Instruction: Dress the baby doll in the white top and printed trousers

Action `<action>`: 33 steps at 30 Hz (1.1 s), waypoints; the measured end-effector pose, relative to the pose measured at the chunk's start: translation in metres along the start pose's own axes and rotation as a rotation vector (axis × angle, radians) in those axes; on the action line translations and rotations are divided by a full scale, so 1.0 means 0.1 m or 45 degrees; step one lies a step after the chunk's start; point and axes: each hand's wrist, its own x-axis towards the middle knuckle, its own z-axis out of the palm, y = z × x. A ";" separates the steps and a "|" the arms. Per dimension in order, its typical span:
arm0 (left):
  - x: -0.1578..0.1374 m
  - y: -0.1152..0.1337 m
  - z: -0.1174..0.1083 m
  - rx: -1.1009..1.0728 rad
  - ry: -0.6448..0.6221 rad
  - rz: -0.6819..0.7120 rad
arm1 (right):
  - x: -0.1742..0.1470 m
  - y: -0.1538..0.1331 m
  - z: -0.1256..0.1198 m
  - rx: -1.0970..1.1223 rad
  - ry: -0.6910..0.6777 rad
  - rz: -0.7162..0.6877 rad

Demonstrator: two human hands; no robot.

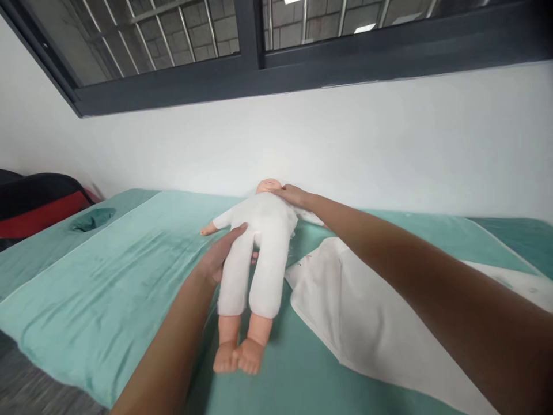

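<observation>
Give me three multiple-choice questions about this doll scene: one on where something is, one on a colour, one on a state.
1. Where is the right hand?
A. at the doll's head
B. on its feet
C. on the wall

2. What colour is the sheet under the doll?
A. red
B. teal green
C. yellow

3. How does the doll lie?
A. sitting up
B. face down
C. on its back

Answers: 1 A, its fingers meet the head; 2 B, teal all around; 3 C, face and toes point up. The left hand is at the doll's hip.
</observation>
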 end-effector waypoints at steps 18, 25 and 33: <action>-0.81 -0.90 2.50 0.285 -0.533 0.340 | -2.56 1.06 -1.83 -0.268 0.303 0.325; -0.60 -1.03 2.46 0.362 -0.227 0.323 | -2.53 1.25 -1.74 -0.619 0.307 0.227; -0.37 -1.11 2.38 0.636 0.152 0.667 | -2.29 0.69 -1.17 -1.106 0.220 -0.389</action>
